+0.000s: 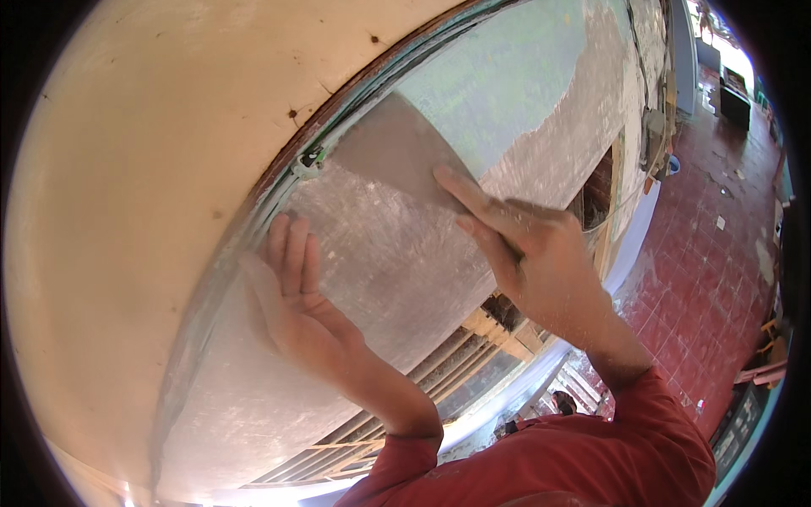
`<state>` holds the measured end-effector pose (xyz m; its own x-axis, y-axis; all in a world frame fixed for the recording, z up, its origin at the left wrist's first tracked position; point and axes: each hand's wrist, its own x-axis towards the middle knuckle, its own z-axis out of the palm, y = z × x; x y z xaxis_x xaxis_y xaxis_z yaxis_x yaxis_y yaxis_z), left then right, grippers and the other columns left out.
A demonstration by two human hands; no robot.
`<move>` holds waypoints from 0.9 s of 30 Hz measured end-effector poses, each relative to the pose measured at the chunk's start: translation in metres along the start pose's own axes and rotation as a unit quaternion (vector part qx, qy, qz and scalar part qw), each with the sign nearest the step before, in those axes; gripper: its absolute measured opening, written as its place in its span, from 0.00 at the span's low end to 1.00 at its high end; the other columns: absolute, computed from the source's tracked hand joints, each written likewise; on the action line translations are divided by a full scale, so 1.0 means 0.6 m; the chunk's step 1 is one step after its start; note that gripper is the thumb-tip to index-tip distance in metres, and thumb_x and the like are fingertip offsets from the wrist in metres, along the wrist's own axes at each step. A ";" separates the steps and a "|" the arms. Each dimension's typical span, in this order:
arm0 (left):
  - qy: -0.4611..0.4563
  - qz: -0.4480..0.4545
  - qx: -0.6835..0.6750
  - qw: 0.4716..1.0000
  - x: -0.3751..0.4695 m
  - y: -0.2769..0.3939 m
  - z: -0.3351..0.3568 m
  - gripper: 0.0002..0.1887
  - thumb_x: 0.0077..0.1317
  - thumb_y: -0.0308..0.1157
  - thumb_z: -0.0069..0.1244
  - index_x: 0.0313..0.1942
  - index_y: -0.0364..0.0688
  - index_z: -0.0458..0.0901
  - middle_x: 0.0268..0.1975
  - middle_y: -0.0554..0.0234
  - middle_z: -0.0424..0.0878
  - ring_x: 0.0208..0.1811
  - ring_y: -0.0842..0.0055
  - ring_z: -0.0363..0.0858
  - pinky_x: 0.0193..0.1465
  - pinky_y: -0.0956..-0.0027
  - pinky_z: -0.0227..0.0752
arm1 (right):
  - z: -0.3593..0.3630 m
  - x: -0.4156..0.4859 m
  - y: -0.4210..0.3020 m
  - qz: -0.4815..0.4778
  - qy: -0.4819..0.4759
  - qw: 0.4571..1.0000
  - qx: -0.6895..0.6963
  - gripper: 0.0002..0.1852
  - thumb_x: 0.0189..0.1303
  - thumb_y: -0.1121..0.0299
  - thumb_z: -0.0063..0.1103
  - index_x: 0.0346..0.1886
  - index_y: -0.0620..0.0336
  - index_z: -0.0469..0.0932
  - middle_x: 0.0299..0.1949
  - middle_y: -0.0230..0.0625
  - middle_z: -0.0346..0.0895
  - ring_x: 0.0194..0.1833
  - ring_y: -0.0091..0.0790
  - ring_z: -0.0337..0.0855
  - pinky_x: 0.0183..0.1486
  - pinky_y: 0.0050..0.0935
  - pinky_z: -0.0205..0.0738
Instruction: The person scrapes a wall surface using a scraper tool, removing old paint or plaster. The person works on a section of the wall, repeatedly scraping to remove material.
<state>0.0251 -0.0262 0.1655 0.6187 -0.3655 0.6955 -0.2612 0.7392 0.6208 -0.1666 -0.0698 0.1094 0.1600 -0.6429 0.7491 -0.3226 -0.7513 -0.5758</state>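
My right hand (pixel 538 260) grips a broad, flat, grey-brown scraper (pixel 405 152). Its index finger lies along the blade, and its handle is hidden in the palm. The blade lies on or close against the wall, between pale green paint (pixel 507 82) and bare, scuffed grey plaster (pixel 393 247). My left hand (pixel 310 304) is raised with nothing in it, thumb apart and slightly blurred. Its fingertips are near the wall's top edge; whether they touch it cannot be told.
A cream ceiling (pixel 158 158) meets the wall along a dark trim with a cable and a small white fitting (pixel 307 168). Below are wooden slats (pixel 437 361) over openings. Wires and a grey box (pixel 652 136) hang at right. Red floor tiles (pixel 697 266) lie far below.
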 end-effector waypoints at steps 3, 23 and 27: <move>0.012 -0.002 0.008 1.000 -0.001 0.000 0.005 0.32 0.81 0.41 0.46 0.66 0.14 0.65 0.62 0.26 0.78 0.62 0.53 0.84 0.64 0.62 0.83 | -0.016 0.008 -0.008 0.007 -0.019 1.000 0.018 0.27 0.71 0.73 0.62 0.72 0.48 0.75 0.31 0.49 0.82 0.28 0.45 0.83 0.34 0.35 0.76; -0.001 0.001 -0.021 1.000 -0.019 -0.001 0.003 0.31 0.84 0.36 0.37 0.70 0.11 0.54 0.68 0.26 0.71 0.70 0.54 0.76 0.72 0.62 0.78 | 0.045 -0.082 0.042 0.018 -0.005 0.999 -0.029 0.30 0.68 0.71 0.66 0.74 0.42 0.74 0.23 0.40 0.77 0.23 0.43 0.78 0.27 0.42 0.70; -0.015 -0.029 -0.032 0.999 -0.027 0.000 -0.001 0.30 0.83 0.35 0.38 0.70 0.13 0.56 0.68 0.26 0.71 0.70 0.53 0.76 0.73 0.61 0.78 | 0.100 -0.171 0.107 0.018 0.023 0.999 -0.018 0.32 0.69 0.67 0.66 0.76 0.38 0.71 0.22 0.37 0.74 0.20 0.40 0.78 0.22 0.38 0.71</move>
<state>0.0156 -0.0196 0.1539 0.6079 -0.4246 0.6710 -0.1777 0.7508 0.6361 -0.1480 -0.0609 -0.0243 0.1044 -0.6613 0.7428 -0.3610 -0.7212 -0.5912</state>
